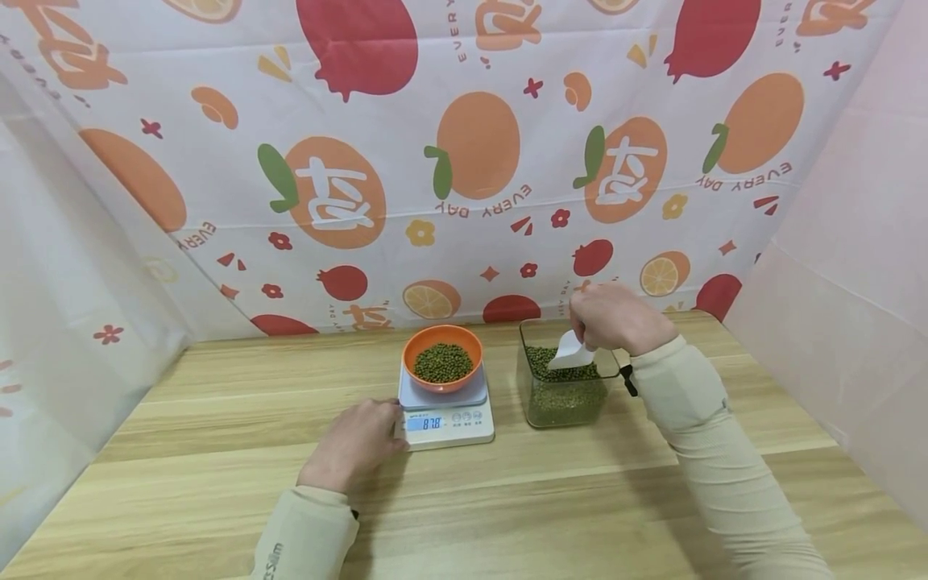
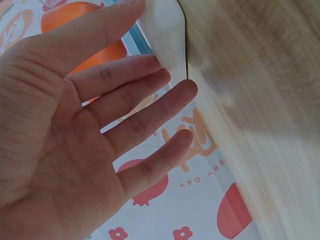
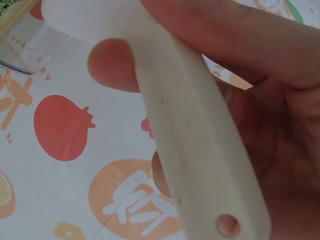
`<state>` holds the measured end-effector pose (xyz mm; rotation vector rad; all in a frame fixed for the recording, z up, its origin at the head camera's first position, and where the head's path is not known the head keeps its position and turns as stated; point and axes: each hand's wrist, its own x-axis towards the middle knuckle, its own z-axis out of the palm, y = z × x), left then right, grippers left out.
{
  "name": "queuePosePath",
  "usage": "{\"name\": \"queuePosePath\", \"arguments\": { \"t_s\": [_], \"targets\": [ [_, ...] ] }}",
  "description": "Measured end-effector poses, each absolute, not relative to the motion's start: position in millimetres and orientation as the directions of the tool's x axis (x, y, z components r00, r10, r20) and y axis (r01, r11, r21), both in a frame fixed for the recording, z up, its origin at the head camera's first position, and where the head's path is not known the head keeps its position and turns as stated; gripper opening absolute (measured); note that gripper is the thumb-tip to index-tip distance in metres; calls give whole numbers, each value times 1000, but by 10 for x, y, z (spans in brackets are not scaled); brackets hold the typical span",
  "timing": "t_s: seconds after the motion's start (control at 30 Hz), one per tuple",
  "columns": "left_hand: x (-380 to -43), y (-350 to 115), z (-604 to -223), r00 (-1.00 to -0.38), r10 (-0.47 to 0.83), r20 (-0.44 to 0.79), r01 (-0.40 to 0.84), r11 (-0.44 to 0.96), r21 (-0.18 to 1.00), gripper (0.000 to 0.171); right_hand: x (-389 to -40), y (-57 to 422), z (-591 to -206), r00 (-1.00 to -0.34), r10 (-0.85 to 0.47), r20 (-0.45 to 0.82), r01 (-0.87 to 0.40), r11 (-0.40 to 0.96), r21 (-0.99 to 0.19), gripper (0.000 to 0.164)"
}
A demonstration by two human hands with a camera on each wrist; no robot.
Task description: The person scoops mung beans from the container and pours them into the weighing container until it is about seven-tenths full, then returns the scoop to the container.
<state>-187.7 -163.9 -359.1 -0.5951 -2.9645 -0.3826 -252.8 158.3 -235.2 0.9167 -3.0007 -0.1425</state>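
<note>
My right hand (image 1: 616,316) grips the handle of a white scoop (image 3: 190,125), fingers and thumb wrapped around it. The scoop's blade dips inside a clear container (image 1: 565,415) of green mung beans (image 1: 540,364). On the left, my left hand (image 1: 355,443) touches the left side of a white kitchen scale (image 1: 453,437), its fingers nearly straight in the left wrist view. An orange bowl (image 1: 442,387) with mung beans (image 1: 443,362) in it sits on the scale's platform. The scale's display (image 1: 428,424) reads about 87.8.
A wooden table (image 1: 217,451) carries everything. Behind it hangs a white cloth (image 1: 406,266) printed with fruit, and pale cloth also closes in both sides. The container stands a short gap to the right of the scale.
</note>
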Motion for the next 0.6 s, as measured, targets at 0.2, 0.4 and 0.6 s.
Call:
{"name": "queuePosePath", "arguments": {
  "t_s": [0.2,0.4,0.6],
  "targets": [
    [-1879,-1640,-3587,-921,364,139,387,893,229,15,-2548,1563,-2369,-832,-552,-51,-555,828,86,24],
    [-1881,-1631,-3579,-916,371,155,397,895,202,17,-2564,1556,-2393,-836,-543,-84,-549,832,85,25],
    [-1878,-1632,-3573,-915,374,149,398,896,198,19,-2575,1560,-2422,-831,-550,-83,-556,826,93,26]
  ]
}}
